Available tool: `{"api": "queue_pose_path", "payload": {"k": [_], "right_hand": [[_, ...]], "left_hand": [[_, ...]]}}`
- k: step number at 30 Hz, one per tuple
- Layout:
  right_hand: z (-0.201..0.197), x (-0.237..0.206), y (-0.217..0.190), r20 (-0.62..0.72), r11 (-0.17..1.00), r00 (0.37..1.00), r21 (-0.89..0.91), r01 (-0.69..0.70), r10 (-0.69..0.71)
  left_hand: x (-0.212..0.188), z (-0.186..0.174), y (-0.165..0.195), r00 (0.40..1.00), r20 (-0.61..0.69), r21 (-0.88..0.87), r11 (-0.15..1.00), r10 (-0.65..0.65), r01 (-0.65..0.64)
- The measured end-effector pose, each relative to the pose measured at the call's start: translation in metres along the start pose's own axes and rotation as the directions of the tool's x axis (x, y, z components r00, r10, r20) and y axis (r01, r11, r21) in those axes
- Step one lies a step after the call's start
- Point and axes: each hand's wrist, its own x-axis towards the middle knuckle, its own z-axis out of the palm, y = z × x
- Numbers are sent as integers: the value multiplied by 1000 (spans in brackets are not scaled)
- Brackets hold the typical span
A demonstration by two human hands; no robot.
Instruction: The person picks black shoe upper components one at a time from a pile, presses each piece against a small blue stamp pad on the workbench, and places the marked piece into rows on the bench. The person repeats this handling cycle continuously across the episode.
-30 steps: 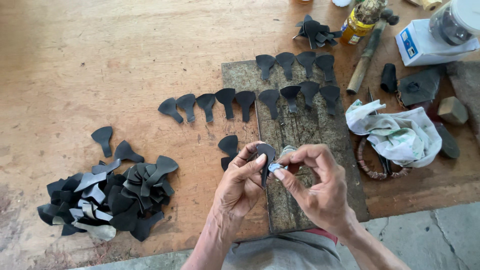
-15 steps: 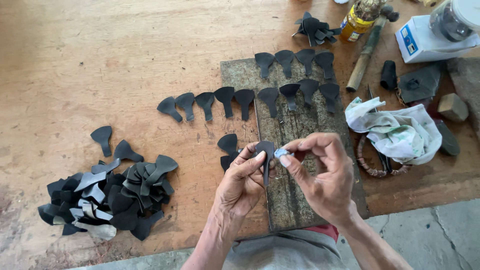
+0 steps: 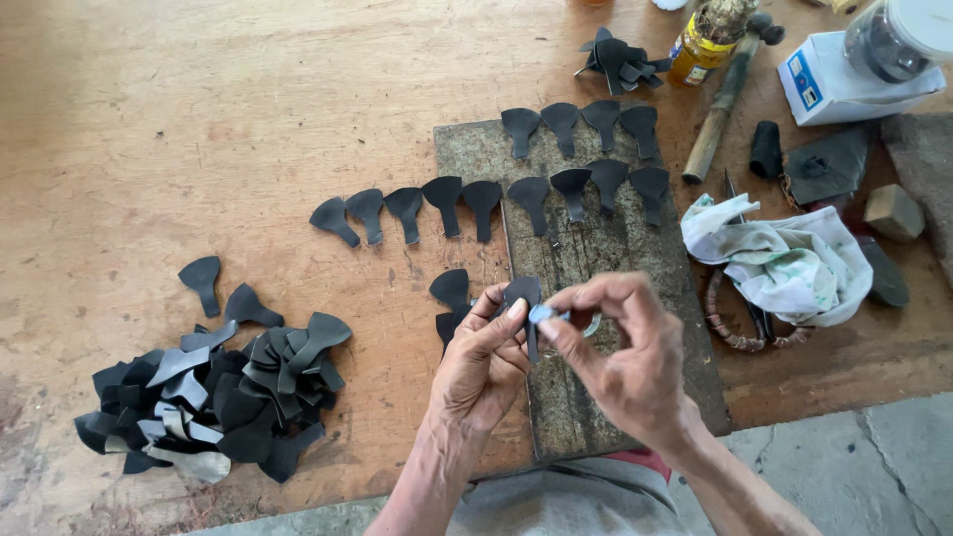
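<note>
My left hand (image 3: 480, 367) pinches a black fan-shaped leather piece (image 3: 523, 294) by its stem, above the near end of a grey work board (image 3: 596, 258). My right hand (image 3: 620, 352) meets it from the right and holds a small pale blue-grey object (image 3: 544, 314) against the piece with thumb and forefinger. Two more black pieces (image 3: 450, 290) lie just left of my left hand. A row of the same pieces (image 3: 407, 210) runs across the wooden table, and further rows (image 3: 596, 184) lie on the board.
A heap of black pieces (image 3: 208, 392) lies at the near left. A stained white rag (image 3: 784, 263) over a brown ring sits right of the board. A hammer (image 3: 730, 89), a yellow jar (image 3: 698, 50), a white box (image 3: 844, 84) and dark scraps (image 3: 620, 55) stand at the back.
Both hands have stayed over the board's near end with the piece; my right hand's fingers have shifted slightly and closed in on the piece's head.
</note>
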Motion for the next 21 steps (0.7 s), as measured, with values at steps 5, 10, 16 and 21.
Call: {"api": "queue_pose_path", "payload": {"k": [5, 10, 16, 21], "right_hand": [[-3, -1, -1, -8, 998, 998, 27, -63, 63], [-6, -1, -4, 81, 999, 996, -6, -43, 43], [-6, 2, -4, 53, 995, 994, -13, -97, 97], [-6, -3, -5, 186, 987, 969, -31, -160, 163]], "left_hand": [[-2, 0, 2, 1000, -9, 16, 1000, 13, -13], [2, -2, 2, 997, -65, 34, 999, 36, -33], [2, -7, 3, 1000, 29, 31, 999, 9, -10], [4, -7, 4, 998, 11, 81, 995, 59, -59]]}}
